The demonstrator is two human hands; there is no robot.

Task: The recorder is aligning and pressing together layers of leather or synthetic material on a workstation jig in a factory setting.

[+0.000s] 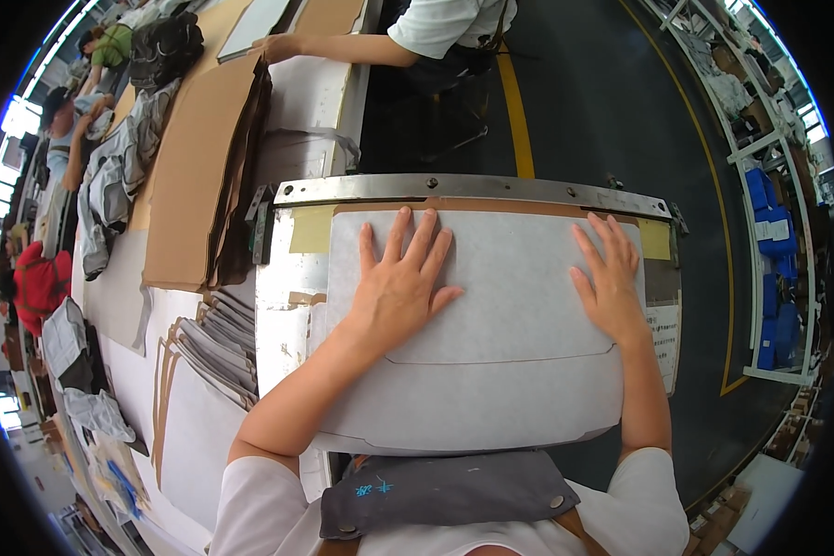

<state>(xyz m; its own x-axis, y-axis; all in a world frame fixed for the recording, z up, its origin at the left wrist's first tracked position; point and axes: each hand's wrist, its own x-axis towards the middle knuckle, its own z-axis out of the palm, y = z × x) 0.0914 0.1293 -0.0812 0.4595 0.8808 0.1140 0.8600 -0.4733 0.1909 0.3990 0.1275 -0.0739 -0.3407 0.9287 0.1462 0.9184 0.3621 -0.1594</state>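
Under the left hand [397, 285] and right hand [611, 285]: broad white sheet [519, 306] with rounded lower corners and a line across, lying flat.
Left of the left hand: thick stack of brown rectangular cardboard [199, 176].
Beyond both hands: long silver metal bar [491, 188].
Left hand: palm down on the sheet, fingers spread apart.
Right hand: palm down near its right edge, fingers slightly apart.

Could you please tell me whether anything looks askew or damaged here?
The pile left of the sheet looks askew: its edges fan unevenly. Under the left hand and right hand, the sheet looks undamaged.
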